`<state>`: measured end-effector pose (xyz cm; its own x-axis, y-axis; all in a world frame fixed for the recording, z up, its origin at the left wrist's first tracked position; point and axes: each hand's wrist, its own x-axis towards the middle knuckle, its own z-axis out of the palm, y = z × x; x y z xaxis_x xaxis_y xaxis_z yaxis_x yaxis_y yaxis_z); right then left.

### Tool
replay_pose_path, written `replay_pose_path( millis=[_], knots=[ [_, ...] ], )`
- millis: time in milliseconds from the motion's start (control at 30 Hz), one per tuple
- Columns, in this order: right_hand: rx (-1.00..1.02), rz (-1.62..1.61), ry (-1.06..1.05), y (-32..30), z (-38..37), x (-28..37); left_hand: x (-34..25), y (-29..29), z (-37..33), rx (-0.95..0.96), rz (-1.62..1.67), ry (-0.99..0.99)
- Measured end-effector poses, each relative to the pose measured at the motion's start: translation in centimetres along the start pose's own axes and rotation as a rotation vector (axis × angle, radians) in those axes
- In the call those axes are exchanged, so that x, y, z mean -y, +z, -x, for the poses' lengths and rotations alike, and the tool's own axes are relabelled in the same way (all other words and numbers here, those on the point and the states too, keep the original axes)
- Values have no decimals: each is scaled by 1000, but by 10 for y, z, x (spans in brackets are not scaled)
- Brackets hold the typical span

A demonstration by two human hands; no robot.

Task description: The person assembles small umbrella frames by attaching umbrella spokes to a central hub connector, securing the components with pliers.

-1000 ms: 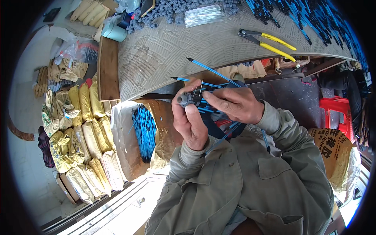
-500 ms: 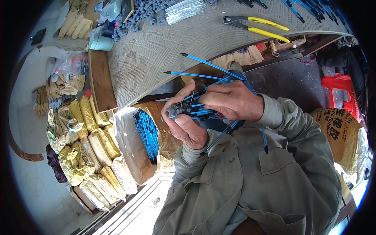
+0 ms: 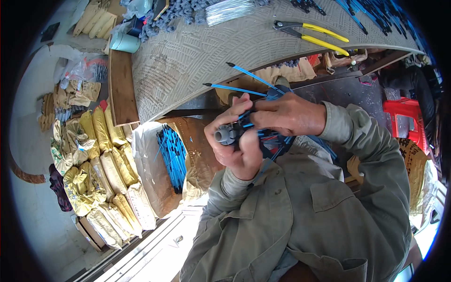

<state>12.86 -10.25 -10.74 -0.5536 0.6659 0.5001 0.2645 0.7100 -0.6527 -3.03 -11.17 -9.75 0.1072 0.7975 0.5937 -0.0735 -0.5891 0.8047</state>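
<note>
My left hand point(image 3: 244, 157) is closed around a grey hollow plastic fitting point(image 3: 224, 135), its round open end facing up and left. Black-ended blue rods point(image 3: 244, 118) stand close against the fitting's other end. There my right hand point(image 3: 296, 115) has its fingers bent in on a blue rod; its fingertips are partly hidden. Two more blue rods point(image 3: 238, 89) with black tips stick out past my hands toward the bench. Others show below my hands, over my lap. The left thumb is blurred.
Yellow-handled pincers point(image 3: 324, 37) lie on the textured bench top point(image 3: 188, 70), with thin metal wires point(image 3: 230, 11) and grey fittings point(image 3: 174, 19) behind. A lined box point(image 3: 155, 188) of blue rods point(image 3: 171, 160) stands at left beside stacked bags point(image 3: 108, 174). A red stool point(image 3: 406, 120) is at right.
Both hands have shifted slightly right in view. The left thumb has moved off the fitting's end toward its side, and the fitting's opening now faces me more.
</note>
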Motion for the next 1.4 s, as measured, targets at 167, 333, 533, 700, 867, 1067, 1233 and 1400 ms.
replay_pose_path(
  millis=[167, 333, 533, 700, 867, 1067, 1233, 1400],
  knots=[
    [-84, -149, 95, -4, 3, 9, -1, 5, 1, -37, 79, -26],
    [25, -326, 299, -18, 11, 9, -4, 6, 0, 19, 78, 25],
    [65, -449, 387, -9, 11, 5, -7, 5, 8, 19, 75, -26],
    [-357, 245, 423, -57, 9, -24, -8, -36, 0, -139, 120, -104],
    [-219, 1078, 418, -96, 46, -85, -35, -95, -1, -241, -29, -99],
    [-202, 986, 531, -82, 15, -55, -46, -107, 18, 20, -180, -33],
    [-55, 277, 169, -22, -38, 36, -55, -108, 6, 187, -82, 3],
    [-177, 827, -65, -12, -62, 54, -52, -108, -7, 266, -50, -34]
  ],
)
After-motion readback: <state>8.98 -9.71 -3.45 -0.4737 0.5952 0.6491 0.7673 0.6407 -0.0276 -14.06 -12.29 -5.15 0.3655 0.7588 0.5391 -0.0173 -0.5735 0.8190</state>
